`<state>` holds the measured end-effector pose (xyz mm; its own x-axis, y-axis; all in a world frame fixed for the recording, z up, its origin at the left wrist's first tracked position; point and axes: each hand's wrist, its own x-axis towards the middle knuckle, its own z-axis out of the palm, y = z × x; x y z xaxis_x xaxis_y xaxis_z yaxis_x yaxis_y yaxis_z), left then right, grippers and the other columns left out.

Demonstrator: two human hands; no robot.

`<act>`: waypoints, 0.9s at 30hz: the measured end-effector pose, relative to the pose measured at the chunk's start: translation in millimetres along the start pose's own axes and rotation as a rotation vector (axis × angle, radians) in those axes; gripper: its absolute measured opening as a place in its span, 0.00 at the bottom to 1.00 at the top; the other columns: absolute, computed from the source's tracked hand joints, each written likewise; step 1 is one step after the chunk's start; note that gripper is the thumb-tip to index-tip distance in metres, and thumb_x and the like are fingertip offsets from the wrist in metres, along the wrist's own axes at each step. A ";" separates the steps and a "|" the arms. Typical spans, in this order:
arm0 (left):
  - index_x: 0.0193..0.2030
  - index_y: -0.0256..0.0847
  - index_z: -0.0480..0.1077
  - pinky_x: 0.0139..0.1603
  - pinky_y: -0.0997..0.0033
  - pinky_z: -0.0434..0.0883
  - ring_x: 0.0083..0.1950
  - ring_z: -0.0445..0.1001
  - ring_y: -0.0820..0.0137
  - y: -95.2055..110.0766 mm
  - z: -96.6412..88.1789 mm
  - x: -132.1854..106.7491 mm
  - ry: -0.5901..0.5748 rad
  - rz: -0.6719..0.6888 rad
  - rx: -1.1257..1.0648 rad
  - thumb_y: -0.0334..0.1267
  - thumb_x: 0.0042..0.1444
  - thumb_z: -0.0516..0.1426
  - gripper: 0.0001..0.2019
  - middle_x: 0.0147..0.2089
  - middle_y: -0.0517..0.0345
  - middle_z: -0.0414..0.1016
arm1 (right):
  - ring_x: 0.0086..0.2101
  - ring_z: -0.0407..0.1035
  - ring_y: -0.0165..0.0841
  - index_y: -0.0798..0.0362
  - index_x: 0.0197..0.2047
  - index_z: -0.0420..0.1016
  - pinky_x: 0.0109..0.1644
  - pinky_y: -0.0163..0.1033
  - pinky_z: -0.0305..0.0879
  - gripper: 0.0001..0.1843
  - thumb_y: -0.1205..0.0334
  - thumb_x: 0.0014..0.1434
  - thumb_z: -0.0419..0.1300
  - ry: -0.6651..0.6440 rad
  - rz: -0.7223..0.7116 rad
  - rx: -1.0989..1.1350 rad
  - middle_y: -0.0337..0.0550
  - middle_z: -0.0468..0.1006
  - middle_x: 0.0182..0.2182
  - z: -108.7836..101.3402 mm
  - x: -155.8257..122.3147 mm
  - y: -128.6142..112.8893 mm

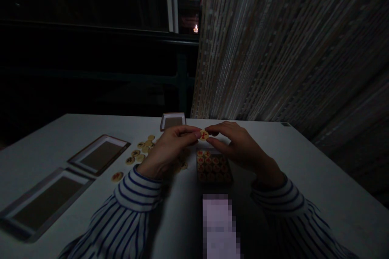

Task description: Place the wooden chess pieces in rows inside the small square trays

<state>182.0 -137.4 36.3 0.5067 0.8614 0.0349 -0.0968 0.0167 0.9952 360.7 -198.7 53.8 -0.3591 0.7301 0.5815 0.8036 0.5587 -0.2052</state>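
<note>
A round, pale xiangqi piece (204, 135) with a red character is held up between my two hands. My left hand (170, 147) pinches its left edge between thumb and fingers. On the opposite edge, the thumb and forefinger of my right hand (240, 143) close around it. Just below the hands sits a small box (230, 178) with red-marked pieces laid in rows; at its upper right part some of the inside shows dark. Loose pieces (140, 157) lie scattered on the left, several with dark characters, partly hidden behind my left hand and wrist.
Two open rectangular trays or lids (48, 200) lie on the white table (306, 194) at left, and a smaller one (173, 121) is at the far edge. One red-marked piece (117, 176) is apart. A pixelated patch (219, 226) covers something in front. A string curtain (243, 48) hangs behind.
</note>
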 end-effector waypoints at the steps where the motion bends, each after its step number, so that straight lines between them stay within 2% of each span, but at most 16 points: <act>1: 0.36 0.38 0.75 0.43 0.71 0.66 0.37 0.71 0.73 -0.3 0.5 0.2 0.009 -0.001 0.005 0.41 0.43 0.63 0.13 0.36 0.56 0.77 | 0.39 0.68 0.32 0.54 0.45 0.71 0.45 0.41 0.60 0.12 0.62 0.57 0.56 -0.005 0.000 -0.009 0.43 0.77 0.38 0.6 -0.1 0.5; 9: 0.35 0.35 0.75 0.39 0.73 0.66 0.35 0.71 0.73 -2.3 9.3 0.6 0.050 -0.012 0.046 0.39 0.44 0.62 0.12 0.35 0.54 0.77 | 0.41 0.67 0.34 0.55 0.47 0.70 0.46 0.41 0.58 0.15 0.59 0.57 0.56 -0.057 -0.012 -0.114 0.45 0.76 0.40 3.9 -1.9 5.6; 13: 0.34 0.33 0.75 0.34 0.75 0.65 0.31 0.70 0.74 -8.3 12.2 3.2 0.071 -0.007 0.081 0.39 0.45 0.61 0.12 0.33 0.54 0.76 | 0.42 0.67 0.35 0.55 0.47 0.70 0.46 0.42 0.57 0.15 0.59 0.58 0.55 -0.116 -0.001 -0.148 0.46 0.76 0.41 4.5 -2.7 8.7; 17: 0.32 0.33 0.75 0.34 0.74 0.66 0.31 0.70 0.73 -16.5 14.5 5.4 0.060 0.006 0.107 0.39 0.44 0.61 0.10 0.31 0.53 0.77 | 0.42 0.67 0.36 0.54 0.46 0.72 0.46 0.42 0.56 0.15 0.57 0.58 0.55 -0.199 0.027 -0.157 0.46 0.76 0.40 5.2 -3.2 11.2; 27: 0.28 0.34 0.75 0.31 0.77 0.66 0.28 0.70 0.75 -23.0 19.5 8.2 0.065 -0.015 0.198 0.36 0.46 0.59 0.07 0.27 0.58 0.76 | 0.41 0.68 0.36 0.54 0.46 0.71 0.44 0.41 0.57 0.15 0.57 0.58 0.55 -0.296 0.052 -0.154 0.46 0.77 0.39 6.1 -4.4 14.2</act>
<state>205.1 -140.6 15.5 0.4501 0.8928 0.0199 0.0841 -0.0645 0.9944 370.8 -191.6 43.5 -0.4196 0.8515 0.3145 0.8787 0.4679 -0.0945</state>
